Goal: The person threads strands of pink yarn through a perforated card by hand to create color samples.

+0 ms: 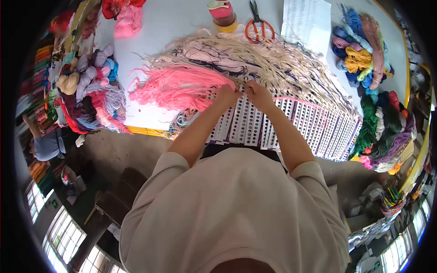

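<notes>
My left hand [226, 96] and my right hand [259, 96] are close together over the upper edge of a row of white perforated cards [300, 120]. The fingers of both are closed in a pinch; whatever is between them is too small to make out. Loose pink yarn [177, 88] spreads leftward from beside my left hand. A pink strand [293, 99] runs right along the cards from near my right hand. Beyond the cards lies a broad mass of cream and dark threads [273, 61].
Orange-handled scissors [259, 32], a pink-and-yellow jar [223, 17] and a printed sheet [306, 22] lie at the back of the white table [175, 18]. Colored yarn skeins [93, 75] are piled at left, with more skeins [357, 59] at right.
</notes>
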Demonstrator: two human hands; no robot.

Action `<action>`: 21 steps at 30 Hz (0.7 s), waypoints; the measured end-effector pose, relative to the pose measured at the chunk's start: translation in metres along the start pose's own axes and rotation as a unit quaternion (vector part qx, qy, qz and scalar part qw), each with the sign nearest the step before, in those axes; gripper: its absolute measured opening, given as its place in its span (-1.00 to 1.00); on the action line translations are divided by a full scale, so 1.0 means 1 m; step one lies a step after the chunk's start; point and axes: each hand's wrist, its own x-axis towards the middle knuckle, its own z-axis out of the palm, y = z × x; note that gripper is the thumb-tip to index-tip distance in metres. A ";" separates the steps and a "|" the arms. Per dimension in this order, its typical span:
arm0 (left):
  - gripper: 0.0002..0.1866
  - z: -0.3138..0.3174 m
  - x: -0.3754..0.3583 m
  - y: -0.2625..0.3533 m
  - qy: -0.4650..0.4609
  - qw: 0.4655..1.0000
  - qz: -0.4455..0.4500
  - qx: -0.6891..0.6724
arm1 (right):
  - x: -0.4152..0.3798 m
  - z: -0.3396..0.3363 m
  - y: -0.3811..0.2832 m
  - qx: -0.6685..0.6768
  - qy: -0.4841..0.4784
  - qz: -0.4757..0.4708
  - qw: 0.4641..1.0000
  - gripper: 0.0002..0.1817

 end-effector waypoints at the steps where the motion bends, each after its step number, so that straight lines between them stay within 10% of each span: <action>1: -0.73 0.000 -0.004 0.000 0.001 1.000 -0.005 0.003 | 0.002 0.000 -0.001 0.005 -0.003 0.001 1.000 -0.84; 4: -0.76 -0.003 -0.006 -0.009 -0.069 0.940 -0.102 -0.319 | 0.004 -0.005 -0.001 0.019 -0.081 0.054 0.995 -0.84; 13: -0.73 -0.016 -0.005 0.010 -0.088 0.987 -0.034 -0.130 | 0.015 -0.005 0.005 0.071 -0.134 0.154 0.976 -0.83; 17: -0.80 -0.035 -0.006 -0.006 -0.041 0.962 0.011 -0.269 | 0.016 0.006 0.029 0.104 -0.097 0.170 0.975 -0.77; 19: -0.77 -0.038 -0.009 -0.006 -0.143 0.781 -0.111 -0.598 | 0.014 0.003 0.024 0.050 -0.106 0.169 0.979 -0.77; 21: -0.73 -0.040 -0.017 -0.004 -0.223 0.750 -0.103 -0.614 | 0.014 0.004 0.025 0.066 -0.106 0.159 0.979 -0.76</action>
